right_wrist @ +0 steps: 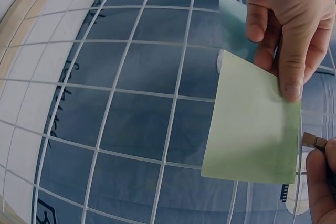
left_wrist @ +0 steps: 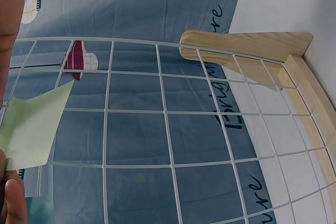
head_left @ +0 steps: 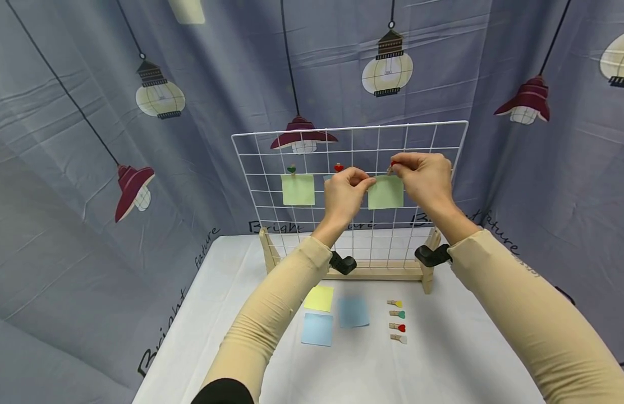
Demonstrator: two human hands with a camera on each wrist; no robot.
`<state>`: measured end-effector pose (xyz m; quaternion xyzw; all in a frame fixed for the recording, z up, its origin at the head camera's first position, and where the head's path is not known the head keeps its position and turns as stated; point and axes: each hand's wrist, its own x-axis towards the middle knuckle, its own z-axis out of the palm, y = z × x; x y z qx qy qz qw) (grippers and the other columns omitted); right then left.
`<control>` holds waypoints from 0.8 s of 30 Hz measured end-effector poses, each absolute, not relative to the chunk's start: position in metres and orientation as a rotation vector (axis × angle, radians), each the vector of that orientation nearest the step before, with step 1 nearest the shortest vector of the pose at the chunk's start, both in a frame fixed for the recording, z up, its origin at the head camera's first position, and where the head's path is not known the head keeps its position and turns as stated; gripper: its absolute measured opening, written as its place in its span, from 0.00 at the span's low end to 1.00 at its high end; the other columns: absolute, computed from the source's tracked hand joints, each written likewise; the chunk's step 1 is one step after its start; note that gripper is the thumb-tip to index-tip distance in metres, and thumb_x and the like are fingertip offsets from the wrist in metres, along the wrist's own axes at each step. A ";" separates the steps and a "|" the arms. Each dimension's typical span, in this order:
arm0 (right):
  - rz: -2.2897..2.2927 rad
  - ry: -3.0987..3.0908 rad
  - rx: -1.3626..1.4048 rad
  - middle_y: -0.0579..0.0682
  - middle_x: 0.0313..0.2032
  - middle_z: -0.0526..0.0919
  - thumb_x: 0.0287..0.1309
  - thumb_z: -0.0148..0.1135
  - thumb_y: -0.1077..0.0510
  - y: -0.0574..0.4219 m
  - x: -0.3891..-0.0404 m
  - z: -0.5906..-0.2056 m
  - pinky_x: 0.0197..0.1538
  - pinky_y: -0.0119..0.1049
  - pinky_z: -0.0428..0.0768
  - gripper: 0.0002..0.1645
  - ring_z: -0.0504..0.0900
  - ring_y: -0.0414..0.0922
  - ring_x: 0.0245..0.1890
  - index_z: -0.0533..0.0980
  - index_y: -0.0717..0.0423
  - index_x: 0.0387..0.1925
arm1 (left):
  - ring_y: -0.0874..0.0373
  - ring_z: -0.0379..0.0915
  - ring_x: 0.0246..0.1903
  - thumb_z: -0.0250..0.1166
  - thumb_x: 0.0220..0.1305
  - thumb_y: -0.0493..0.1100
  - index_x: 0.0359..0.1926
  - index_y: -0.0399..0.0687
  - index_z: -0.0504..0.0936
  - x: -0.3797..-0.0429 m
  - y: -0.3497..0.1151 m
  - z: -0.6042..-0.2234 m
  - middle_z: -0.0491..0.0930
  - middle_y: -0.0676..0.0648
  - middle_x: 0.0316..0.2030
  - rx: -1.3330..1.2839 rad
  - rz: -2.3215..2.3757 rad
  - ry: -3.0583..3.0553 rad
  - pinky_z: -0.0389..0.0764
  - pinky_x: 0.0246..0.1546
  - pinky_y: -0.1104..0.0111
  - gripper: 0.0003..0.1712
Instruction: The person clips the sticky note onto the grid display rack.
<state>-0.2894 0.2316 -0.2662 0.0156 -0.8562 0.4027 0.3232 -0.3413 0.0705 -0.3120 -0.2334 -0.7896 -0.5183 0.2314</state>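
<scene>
My left hand [head_left: 344, 196] pinches a pale green sticky note [head_left: 385, 193] by its upper left corner, against the white wire grid [head_left: 352, 128]. At the note's top edge my right hand [head_left: 425, 177] pinches a small wooden clothespin [right_wrist: 314, 140] with a red heart, mostly hidden by the fingers. Another green note [head_left: 298, 191] hangs to the left under a clothespin with a green heart [head_left: 292, 169]. Between the two green notes, a red heart clothespin [head_left: 339, 167] sits over a blue note [right_wrist: 234, 24], which my left hand largely covers in the head view.
Wooden feet [head_left: 269, 250] hold the grid upright on the white table. In front lie a yellow note [head_left: 319, 298] and two blue notes, one nearer [head_left: 317, 329] and one to the right [head_left: 353, 312]. Several heart clothespins [head_left: 398, 327] form a column beside them. A lamp-print curtain [head_left: 216, 112] hangs behind.
</scene>
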 end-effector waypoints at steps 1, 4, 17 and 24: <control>1.056 -2.250 0.039 0.54 0.45 0.91 0.71 0.64 0.59 0.231 -0.289 -0.265 0.39 0.27 0.80 0.11 0.90 0.51 0.47 0.88 0.54 0.49 | 0.58 0.82 0.23 0.74 0.64 0.47 0.35 0.48 0.88 -0.341 0.071 -0.312 0.89 0.50 0.28 -0.640 -1.411 -2.169 0.76 0.21 0.74 0.08; 1.056 -2.255 0.043 0.55 0.45 0.91 0.71 0.64 0.60 0.231 -0.289 -0.263 0.44 0.38 0.84 0.11 0.90 0.51 0.47 0.88 0.55 0.49 | 0.61 0.82 0.24 0.75 0.63 0.46 0.34 0.48 0.88 -0.341 0.072 -0.311 0.89 0.50 0.27 -0.639 -1.398 -2.150 0.75 0.22 0.74 0.07; 0.986 -2.294 0.097 0.59 0.45 0.91 0.69 0.63 0.64 0.229 -0.291 -0.256 0.47 0.52 0.86 0.12 0.89 0.55 0.46 0.88 0.59 0.48 | 0.66 0.82 0.25 0.76 0.62 0.47 0.33 0.49 0.89 -0.344 0.077 -0.308 0.90 0.52 0.27 -0.633 -1.374 -2.130 0.75 0.26 0.76 0.07; 0.983 -2.360 0.101 0.61 0.47 0.90 0.69 0.62 0.65 0.228 -0.292 -0.259 0.49 0.54 0.87 0.13 0.88 0.57 0.49 0.87 0.61 0.50 | 0.65 0.81 0.24 0.75 0.63 0.46 0.32 0.49 0.89 -0.343 0.078 -0.309 0.89 0.51 0.26 -0.644 -1.385 -2.127 0.75 0.24 0.75 0.07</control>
